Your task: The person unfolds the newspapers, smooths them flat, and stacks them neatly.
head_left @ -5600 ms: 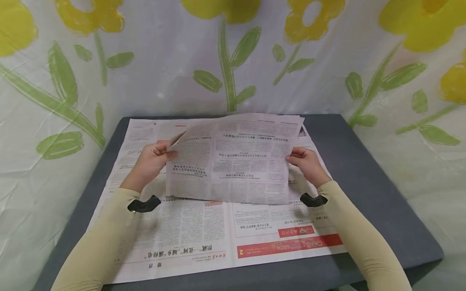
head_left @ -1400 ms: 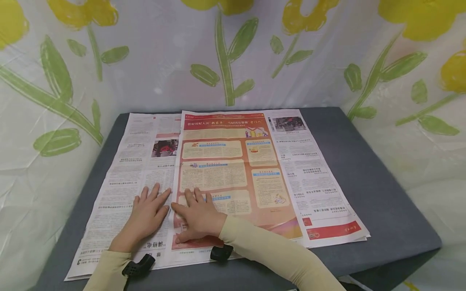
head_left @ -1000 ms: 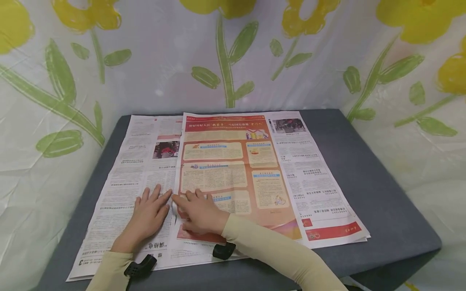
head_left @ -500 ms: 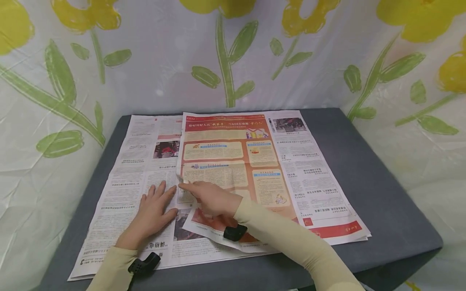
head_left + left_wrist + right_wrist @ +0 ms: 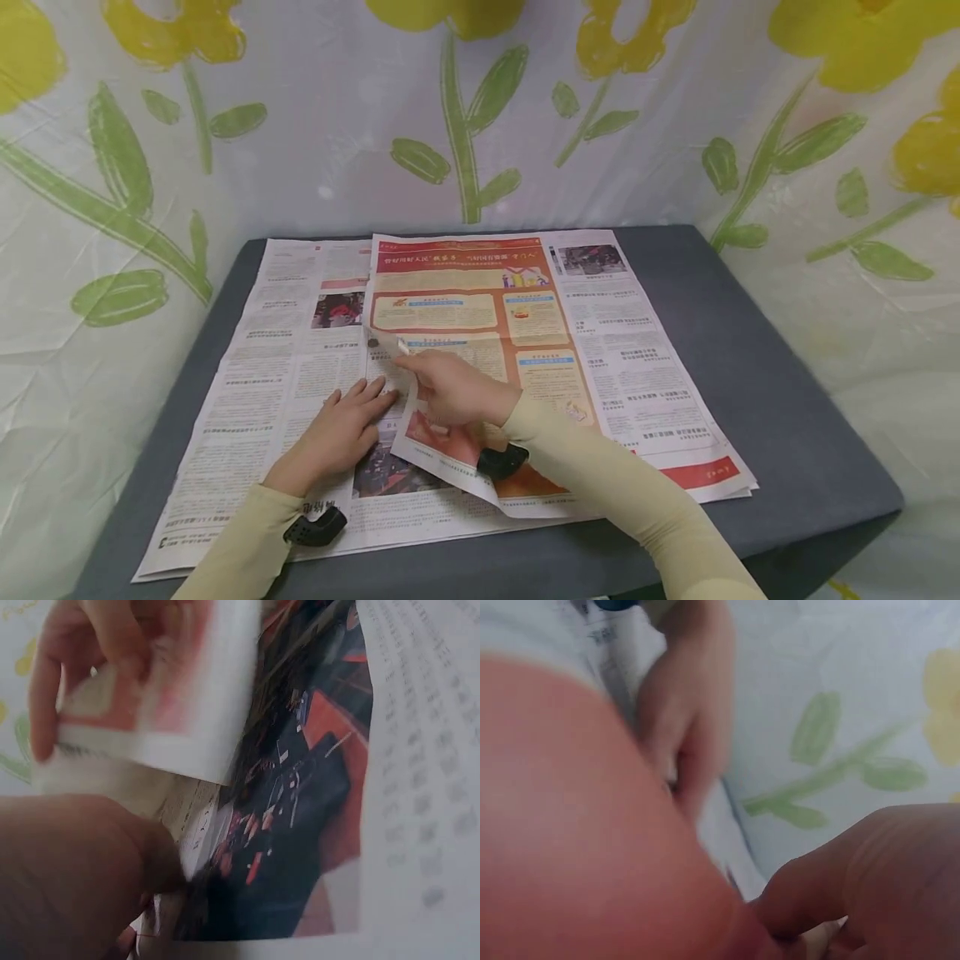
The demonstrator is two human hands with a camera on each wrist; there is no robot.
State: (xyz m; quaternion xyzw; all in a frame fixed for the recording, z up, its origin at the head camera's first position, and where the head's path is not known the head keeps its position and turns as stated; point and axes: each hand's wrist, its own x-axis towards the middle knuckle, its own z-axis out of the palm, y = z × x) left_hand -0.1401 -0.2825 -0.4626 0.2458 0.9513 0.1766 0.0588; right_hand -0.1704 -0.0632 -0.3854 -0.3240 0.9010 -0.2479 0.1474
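Observation:
A newspaper sheet with an orange printed page (image 5: pixel 540 312) lies on a larger spread of newspaper (image 5: pixel 255 400). My right hand (image 5: pixel 453 392) pinches its left edge and holds its lower left part up and over to the right. A pale flap of paper (image 5: pixel 386 340) stands up beyond the fingertips. Under the raised part, a page with a dark photo (image 5: pixel 386 471) shows. My left hand (image 5: pixel 337 437) rests on the newspaper just left of that sheet, fingers extended. In the left wrist view, the right hand (image 5: pixel 112 645) has curled fingers on the orange-printed paper.
The newspapers lie on a dark grey table (image 5: pixel 780 433), close to its front edge. Behind and beside the table hangs a pale curtain (image 5: pixel 322 150) with yellow flowers. Each wrist wears a black device.
The sheet, held up between both hands earlier, came to lie flat. Over the last second my right hand drew its left edge up and right. My left hand slid slightly right.

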